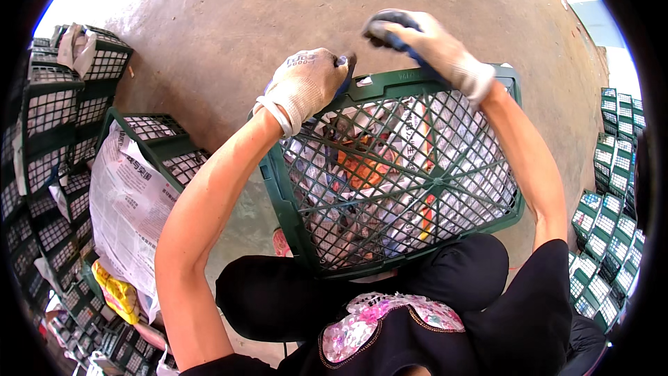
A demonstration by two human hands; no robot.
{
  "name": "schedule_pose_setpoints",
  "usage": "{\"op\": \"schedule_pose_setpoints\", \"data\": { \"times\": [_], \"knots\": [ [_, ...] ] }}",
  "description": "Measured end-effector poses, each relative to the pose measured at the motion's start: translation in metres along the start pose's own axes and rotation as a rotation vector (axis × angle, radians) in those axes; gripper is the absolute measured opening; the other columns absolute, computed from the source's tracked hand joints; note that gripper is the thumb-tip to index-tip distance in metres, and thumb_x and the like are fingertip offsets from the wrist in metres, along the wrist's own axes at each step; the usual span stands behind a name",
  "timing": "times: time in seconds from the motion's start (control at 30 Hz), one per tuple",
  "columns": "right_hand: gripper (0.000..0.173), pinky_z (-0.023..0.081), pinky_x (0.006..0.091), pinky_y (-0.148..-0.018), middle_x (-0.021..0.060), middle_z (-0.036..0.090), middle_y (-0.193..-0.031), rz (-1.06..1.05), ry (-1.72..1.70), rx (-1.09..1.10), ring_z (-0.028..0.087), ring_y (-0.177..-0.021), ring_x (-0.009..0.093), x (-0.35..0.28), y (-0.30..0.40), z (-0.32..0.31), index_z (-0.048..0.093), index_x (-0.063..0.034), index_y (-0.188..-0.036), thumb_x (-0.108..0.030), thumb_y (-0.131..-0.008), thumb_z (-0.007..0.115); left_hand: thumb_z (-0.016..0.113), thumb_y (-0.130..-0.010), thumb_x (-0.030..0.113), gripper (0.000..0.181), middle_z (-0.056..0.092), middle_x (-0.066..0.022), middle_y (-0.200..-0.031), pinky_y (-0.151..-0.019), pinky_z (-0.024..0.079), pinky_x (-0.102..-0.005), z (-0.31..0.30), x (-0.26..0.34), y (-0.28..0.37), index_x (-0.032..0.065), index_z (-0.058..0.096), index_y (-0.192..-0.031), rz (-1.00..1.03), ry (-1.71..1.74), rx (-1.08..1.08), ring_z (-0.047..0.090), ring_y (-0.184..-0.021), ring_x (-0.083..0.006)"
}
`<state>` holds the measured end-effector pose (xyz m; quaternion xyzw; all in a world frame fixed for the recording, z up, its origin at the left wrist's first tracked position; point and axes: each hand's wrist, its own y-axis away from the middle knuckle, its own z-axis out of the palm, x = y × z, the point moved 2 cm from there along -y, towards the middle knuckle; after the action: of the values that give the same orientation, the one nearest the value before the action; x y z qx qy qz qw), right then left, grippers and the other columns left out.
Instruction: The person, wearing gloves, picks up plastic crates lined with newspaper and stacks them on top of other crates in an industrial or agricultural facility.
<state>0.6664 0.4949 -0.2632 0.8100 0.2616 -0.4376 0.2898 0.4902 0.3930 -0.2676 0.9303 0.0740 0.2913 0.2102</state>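
A green plastic lattice crate leans across my knees, its ribbed mesh face turned up towards me. Sheets of printed newspaper and an orange-coloured patch show through the mesh. My left hand, in a cream knit glove with a dark coated palm, has its fingers curled at the crate's far rim, beside the handle slot. Whether something is pinched there is hidden. Above the far rim, further right, my right hand wears a matching glove and is blurred. Its fingers are bent, and I cannot see anything held in them.
Close on my left stands another green crate with newspaper draped over its side. Stacked crates line the far left, and more stand at the right. A yellow plastic bag lies low left. Concrete floor stretches ahead.
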Motion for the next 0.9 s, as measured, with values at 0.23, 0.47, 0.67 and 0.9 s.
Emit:
{"op": "schedule_pose_setpoints", "data": {
  "times": [0.23, 0.47, 0.67, 0.9],
  "knots": [
    [0.060, 0.037, 0.0457, -0.106, 0.0129, 0.054, -0.130, -0.198, 1.029, 0.054, 0.047, -0.124, 0.035, 0.009, 0.099, -0.092, 0.058, -0.0139, -0.122, -0.039, -0.071, 0.077, 0.067, -0.082, 0.017, 0.033, 0.065, -0.0185, -0.098, -0.080, 0.049, -0.0463, 0.000, 0.000, 0.016, 0.0084, 0.061, -0.114, 0.418, -0.126, -0.003, 0.062, -0.094, -0.0391],
    [0.051, 0.040, 0.0462, -0.102, 0.0204, 0.055, -0.127, 0.265, 0.764, 0.594, 0.050, -0.121, 0.039, 0.080, 0.244, -0.090, 0.054, -0.0083, -0.129, -0.028, -0.084, 0.066, 0.069, -0.083, 0.031, 0.035, 0.061, -0.0182, -0.099, -0.077, 0.054, -0.0440, 0.021, 0.054, 0.007, 0.0050, 0.061, -0.105, 0.538, -0.193, 0.205, 0.063, -0.091, -0.0358],
    [0.039, 0.040, 0.0364, -0.100, 0.0160, 0.061, -0.116, 0.230, 0.146, 0.933, 0.057, -0.110, 0.027, 0.121, 0.346, -0.034, 0.059, 0.0065, -0.117, -0.024, -0.096, 0.047, 0.066, -0.086, 0.027, 0.030, 0.060, -0.0197, -0.096, -0.077, 0.051, -0.0442, 0.042, 0.107, -0.013, 0.0026, 0.060, -0.102, 0.440, -0.192, 0.182, 0.062, -0.091, -0.0376],
    [0.049, 0.043, 0.0355, -0.098, 0.0114, 0.060, -0.121, 0.198, -0.143, 1.119, 0.055, -0.113, 0.021, 0.158, 0.365, 0.002, 0.050, 0.0060, -0.131, -0.032, -0.101, 0.043, 0.069, -0.082, 0.025, 0.027, 0.060, -0.0176, -0.093, -0.076, 0.050, -0.0440, 0.046, 0.117, -0.019, 0.0046, 0.062, -0.097, 0.447, -0.178, 0.202, 0.062, -0.088, -0.0362]
  ]
}}
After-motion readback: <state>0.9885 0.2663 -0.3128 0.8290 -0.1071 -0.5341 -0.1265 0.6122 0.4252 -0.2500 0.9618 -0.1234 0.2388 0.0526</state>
